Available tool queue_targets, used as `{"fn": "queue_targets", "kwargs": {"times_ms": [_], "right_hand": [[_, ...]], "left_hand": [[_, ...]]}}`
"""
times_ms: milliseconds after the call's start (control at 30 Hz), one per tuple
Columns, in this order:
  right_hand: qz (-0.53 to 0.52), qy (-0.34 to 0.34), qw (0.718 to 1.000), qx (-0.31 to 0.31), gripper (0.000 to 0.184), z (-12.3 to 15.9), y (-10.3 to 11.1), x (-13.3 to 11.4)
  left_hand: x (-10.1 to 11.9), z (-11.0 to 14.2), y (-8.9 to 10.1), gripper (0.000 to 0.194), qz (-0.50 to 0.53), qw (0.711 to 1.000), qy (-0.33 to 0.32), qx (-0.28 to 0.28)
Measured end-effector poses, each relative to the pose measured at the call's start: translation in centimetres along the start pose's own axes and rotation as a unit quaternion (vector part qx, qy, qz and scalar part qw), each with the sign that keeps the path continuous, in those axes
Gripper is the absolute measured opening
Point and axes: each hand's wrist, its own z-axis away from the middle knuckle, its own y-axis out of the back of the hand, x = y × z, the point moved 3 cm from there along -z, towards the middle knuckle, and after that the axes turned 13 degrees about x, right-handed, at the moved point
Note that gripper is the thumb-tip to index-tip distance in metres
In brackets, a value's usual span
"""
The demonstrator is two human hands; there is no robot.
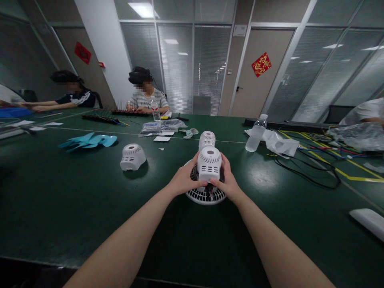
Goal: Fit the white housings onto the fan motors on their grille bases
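White vented housing (209,162) sits between left hand (183,179) and right hand (231,182), centered; neither hand is nearer. Two-handed grip closed to housing width: thumbs at its near lower edge, fingers along both sides. Long axis looks to run fore-aft, between the palms, slotted end toward the wearer. Housing is over the round grille (207,202); can't tell if it's fully seated. Second housing (207,138) just beyond; third housing (132,157) apart on the worktop (99,208), left-hand side. Blue blades (90,141) farther left.
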Motion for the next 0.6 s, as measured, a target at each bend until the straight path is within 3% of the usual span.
{"fn": "queue_targets", "kwargs": {"times_ms": [233, 467, 600], "right_hand": [[-0.013, 0.002, 1.0, 0.004, 0.106, 0.0, -0.08, -0.16], [0.002, -0.001, 1.0, 0.001, 0.108, -0.02, 0.05, 0.26], [-0.014, -0.019, 1.0, -0.018, 0.111, -0.17, 0.27, 0.27]], "left_hand": [[-0.06, 0.2, 0.2, 0.133, 0.022, 0.999, -0.033, -0.022], [0.18, 0.29, 0.34, 0.111, 0.023, 0.999, -0.03, -0.005], [0.25, 0.35, 0.25, 0.11, 0.024, 0.999, -0.025, -0.019]]}}
